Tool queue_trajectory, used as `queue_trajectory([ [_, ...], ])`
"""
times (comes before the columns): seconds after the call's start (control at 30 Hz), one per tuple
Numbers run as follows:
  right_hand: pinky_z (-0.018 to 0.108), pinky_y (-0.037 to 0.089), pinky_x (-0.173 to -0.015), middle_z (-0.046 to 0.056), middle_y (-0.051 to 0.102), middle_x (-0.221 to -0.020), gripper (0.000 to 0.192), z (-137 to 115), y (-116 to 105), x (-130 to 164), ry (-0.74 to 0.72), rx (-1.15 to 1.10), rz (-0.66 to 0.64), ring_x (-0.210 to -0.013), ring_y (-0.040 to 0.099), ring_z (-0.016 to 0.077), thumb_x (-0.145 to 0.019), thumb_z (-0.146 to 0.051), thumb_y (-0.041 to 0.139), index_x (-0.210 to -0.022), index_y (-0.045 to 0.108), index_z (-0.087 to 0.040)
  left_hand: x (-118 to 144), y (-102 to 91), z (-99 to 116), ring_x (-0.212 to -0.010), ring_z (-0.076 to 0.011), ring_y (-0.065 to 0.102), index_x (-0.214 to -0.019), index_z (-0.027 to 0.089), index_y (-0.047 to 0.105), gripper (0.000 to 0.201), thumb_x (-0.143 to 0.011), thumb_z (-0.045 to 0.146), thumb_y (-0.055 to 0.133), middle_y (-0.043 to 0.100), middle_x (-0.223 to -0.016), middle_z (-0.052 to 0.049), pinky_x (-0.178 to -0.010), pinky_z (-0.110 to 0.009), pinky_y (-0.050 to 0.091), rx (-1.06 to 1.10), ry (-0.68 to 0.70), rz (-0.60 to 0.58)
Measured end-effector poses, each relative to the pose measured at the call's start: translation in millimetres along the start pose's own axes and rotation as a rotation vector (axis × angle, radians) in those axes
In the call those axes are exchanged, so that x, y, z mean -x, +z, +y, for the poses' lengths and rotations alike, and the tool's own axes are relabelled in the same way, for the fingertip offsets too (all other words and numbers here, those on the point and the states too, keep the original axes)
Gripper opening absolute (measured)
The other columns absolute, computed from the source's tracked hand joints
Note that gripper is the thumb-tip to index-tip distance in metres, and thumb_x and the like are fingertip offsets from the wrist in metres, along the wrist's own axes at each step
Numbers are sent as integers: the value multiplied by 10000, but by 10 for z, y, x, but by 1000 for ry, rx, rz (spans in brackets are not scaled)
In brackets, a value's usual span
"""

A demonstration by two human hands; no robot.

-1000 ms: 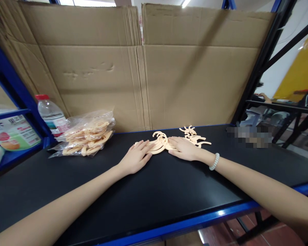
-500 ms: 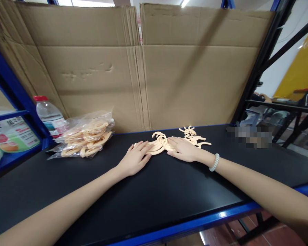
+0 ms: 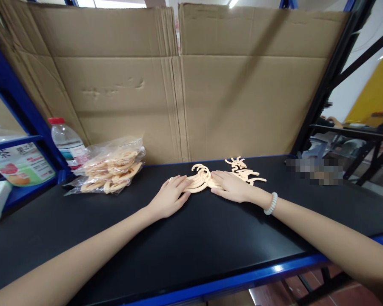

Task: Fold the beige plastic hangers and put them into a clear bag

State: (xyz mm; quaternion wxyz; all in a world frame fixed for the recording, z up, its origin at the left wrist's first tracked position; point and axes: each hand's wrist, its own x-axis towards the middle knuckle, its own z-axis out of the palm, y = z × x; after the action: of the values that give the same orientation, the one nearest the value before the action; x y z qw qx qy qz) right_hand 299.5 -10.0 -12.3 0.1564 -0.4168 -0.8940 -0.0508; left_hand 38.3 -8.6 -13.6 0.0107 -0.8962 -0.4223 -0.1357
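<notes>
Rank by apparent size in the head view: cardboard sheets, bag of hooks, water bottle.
1. cardboard sheets
2. bag of hooks
3. water bottle, partly hidden behind the bag, so its rank against the bag is unsure.

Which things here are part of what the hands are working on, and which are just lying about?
In hand: left hand and right hand, flat on the pile of curved peach pieces.

Lying about: bagged pieces, water bottle, loose pieces behind, cardboard backing.

black shelf | hooks | bagged hooks | bottle
</notes>
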Motion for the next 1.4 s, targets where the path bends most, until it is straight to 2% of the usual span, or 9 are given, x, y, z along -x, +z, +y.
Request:
queue_trajectory([
  [0.17, 446, 409, -993, 152, 552, -1292, 457, 99, 5, -27, -14, -7, 98, -1185, 508, 290, -951, -415, 375, -1289, 505, -136, 32, -10, 26, -1335, -317, 357, -1340, 247, 457, 426, -937, 355, 368, 446, -1432, -101, -1062, -617, 244, 24, -10, 37],
  [0.3, 423, 448, -932, 135, 647, -1159, 356, 535, -121, -15, 175, 101, 216, -1083, 570, 277, -908, -239, 429, -1201, 600, -130, 52, -36, 57, -1316, -298, 380, -1307, 229, 477, 402, -916, 275, 395, 503, -1381, -99, -1079, -613, 202, 28, 53, 108],
  [0.43, 344, 492, -795, 101, 708, -1013, 305, 1025, -234, 110, 439, 149, 175, -947, 634, 252, -865, -228, 507, -1117, 661, -152, 65, -51, 72, -1265, -272, 433, -1228, 203, 523, 351, -893, 220, 418, 584, -1282, -87, -1098, -568, 180, 14, 149, 182],
  [0.6, 273, 486, -684, 73, 731, -937, 276, 1221, -196, 197, 450, 135, 112, -818, 673, 210, -846, -245, 545, -1069, 690, -170, 90, -79, 123, -1181, -230, 506, -1128, 199, 560, 287, -874, 165, 431, 635, -1179, -69, -1106, -515, 169, -10, 236, 241],
  [0.9, 292, 471, -672, 76, 738, -890, 245, 1183, -66, 146, 442, 181, 137, -774, 672, 222, -838, -184, 510, -930, 737, -188, 140, -115, 288, -1110, -220, 538, -1098, 187, 601, 265, -891, 164, 436, 669, -1080, -66, -1091, -485, 206, -73, 409, 258],
  [1.17, 347, 483, -756, 99, 722, -903, 229, 1069, -162, 127, 476, 119, 425, -847, 654, 248, -839, -190, 489, -870, 714, -160, 199, -151, 341, -1078, -224, 555, -1068, 175, 609, 254, -884, 140, 437, 670, -1058, -75, -1066, -475, 269, 8, 447, 269],
  [1.23, 337, 500, -756, 94, 724, -893, 221, 975, -202, 105, 499, 74, 510, -819, 664, 226, -847, -218, 495, -888, 703, -154, 260, -175, 444, -1042, -224, 569, -1062, 178, 610, 246, -866, 146, 466, 668, -1053, -78, -992, -439, 371, 163, 388, 236],
  [1.3, 315, 523, -712, 89, 727, -836, 206, 795, -234, 68, 522, -128, 575, -754, 674, 202, -836, -268, 537, -883, 696, -146, 318, -187, 573, -967, -211, 597, -1060, 179, 608, 239, -845, 168, 506, 667, -1028, -80, -883, -387, 460, 418, 226, 202],
  [1.4, 299, 538, -612, 83, 723, -765, 256, 360, -249, 8, 495, -762, 561, -668, 667, 186, -762, -367, 646, -872, 688, -139, 353, -160, 732, -845, -184, 632, -1075, 168, 576, 246, -844, 239, 535, 663, -979, -83, -753, -338, 516, 902, -74, 109],
])
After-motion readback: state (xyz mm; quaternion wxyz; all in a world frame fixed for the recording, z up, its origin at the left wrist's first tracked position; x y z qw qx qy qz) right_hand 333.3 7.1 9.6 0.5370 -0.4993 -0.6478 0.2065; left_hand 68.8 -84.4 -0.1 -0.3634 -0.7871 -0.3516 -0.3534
